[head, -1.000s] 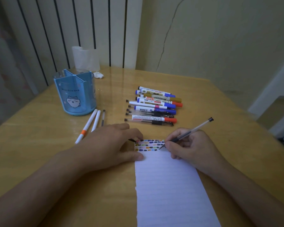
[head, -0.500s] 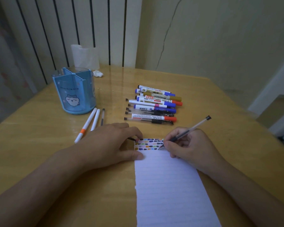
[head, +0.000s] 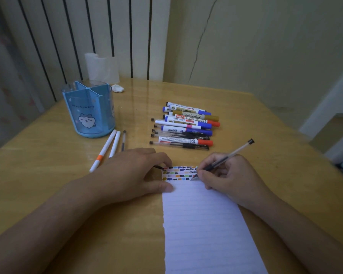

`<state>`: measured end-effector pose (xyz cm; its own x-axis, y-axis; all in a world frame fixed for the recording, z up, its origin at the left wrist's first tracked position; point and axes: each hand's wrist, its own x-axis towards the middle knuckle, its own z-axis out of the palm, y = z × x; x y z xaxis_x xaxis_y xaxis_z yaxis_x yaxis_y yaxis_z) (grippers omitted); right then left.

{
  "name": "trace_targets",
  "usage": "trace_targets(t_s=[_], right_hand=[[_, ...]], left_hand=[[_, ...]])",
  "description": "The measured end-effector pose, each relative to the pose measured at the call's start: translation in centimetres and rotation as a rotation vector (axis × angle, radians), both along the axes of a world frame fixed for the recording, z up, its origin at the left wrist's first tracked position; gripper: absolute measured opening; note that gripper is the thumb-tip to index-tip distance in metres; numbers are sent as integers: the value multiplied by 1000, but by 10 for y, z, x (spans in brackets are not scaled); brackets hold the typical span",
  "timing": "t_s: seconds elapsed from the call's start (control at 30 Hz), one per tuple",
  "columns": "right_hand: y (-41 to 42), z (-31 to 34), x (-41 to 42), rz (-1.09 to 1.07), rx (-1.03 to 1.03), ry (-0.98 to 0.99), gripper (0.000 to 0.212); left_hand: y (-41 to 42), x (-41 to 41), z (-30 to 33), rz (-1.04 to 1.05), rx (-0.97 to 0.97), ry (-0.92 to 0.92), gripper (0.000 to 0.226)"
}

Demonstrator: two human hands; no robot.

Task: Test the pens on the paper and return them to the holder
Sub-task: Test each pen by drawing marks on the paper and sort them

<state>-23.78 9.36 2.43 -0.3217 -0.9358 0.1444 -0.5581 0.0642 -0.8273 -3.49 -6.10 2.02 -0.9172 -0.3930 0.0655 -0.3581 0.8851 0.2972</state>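
My right hand (head: 226, 175) grips a clear black-ink gel pen (head: 233, 154) in a writing hold, its tip touching the lined paper (head: 202, 224) at the right end of a band of colour marks (head: 179, 173). My left hand (head: 131, 173) lies on the table with its thumb pressing the paper's left edge. A thin black pen cap (head: 158, 167) pokes out from under its curled fingers. The blue holder (head: 89, 111) stands at the back left with nothing visible inside. Several markers and pens (head: 186, 127) lie in a row behind the paper.
Three thin pens (head: 112, 147) lie side by side on the wooden table (head: 48, 165) in front of the holder. A white tissue roll (head: 101, 66) and a crumpled tissue (head: 117, 88) sit by the back wall. The table's right edge slants close to my right forearm.
The pen in my right hand has shifted only slightly over the colour marks. My left hand has stayed in place on the paper's edge.
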Motion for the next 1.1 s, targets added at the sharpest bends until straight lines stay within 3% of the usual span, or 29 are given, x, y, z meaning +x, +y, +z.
trace_targets(t_s=[1.1], right_hand=[[0, -5, -1, -14, -33, 13, 17]], left_hand=[[-1, -1, -1, 4, 10, -21, 59]])
